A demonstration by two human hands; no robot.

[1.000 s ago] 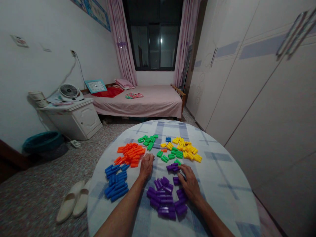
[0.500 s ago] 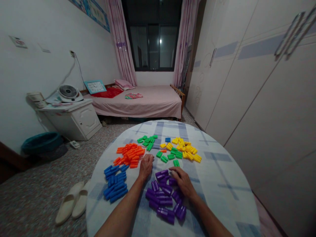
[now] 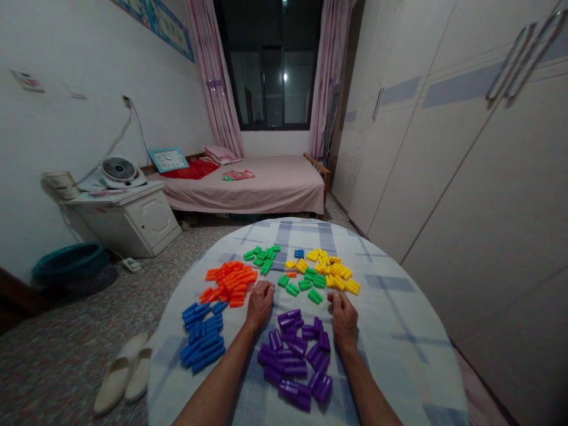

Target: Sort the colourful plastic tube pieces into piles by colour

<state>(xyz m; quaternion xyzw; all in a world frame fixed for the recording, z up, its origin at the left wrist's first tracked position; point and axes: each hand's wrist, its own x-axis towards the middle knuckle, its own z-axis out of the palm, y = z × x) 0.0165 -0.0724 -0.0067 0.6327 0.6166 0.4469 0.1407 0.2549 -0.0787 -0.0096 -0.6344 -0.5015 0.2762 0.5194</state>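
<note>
A round table [image 3: 399,331] with a checked cloth carries plastic pegs sorted by colour. A purple pile [image 3: 295,355] lies nearest me, between my forearms. My left hand [image 3: 260,303] rests on the cloth left of that pile, its fingers curled under. My right hand [image 3: 344,316] rests at the pile's right edge with fingers curled; nothing shows in either hand. Just beyond my hands lie loose green pegs [image 3: 306,287]. An orange pile [image 3: 231,281] sits far left, a blue pile [image 3: 202,337] near left, a yellow pile [image 3: 335,269] far right.
A second green cluster [image 3: 261,257] and a single blue peg [image 3: 299,253] lie at the table's far side. On the floor to the left are white slippers [image 3: 119,373], a teal basin [image 3: 66,263] and a white cabinet [image 3: 128,219] with a fan. A bed [image 3: 248,186] is behind, wardrobes to the right.
My right hand has drawn off the purple pile and moved right to its edge, after pushing stray purple pegs into it. My left hand has stayed put.
</note>
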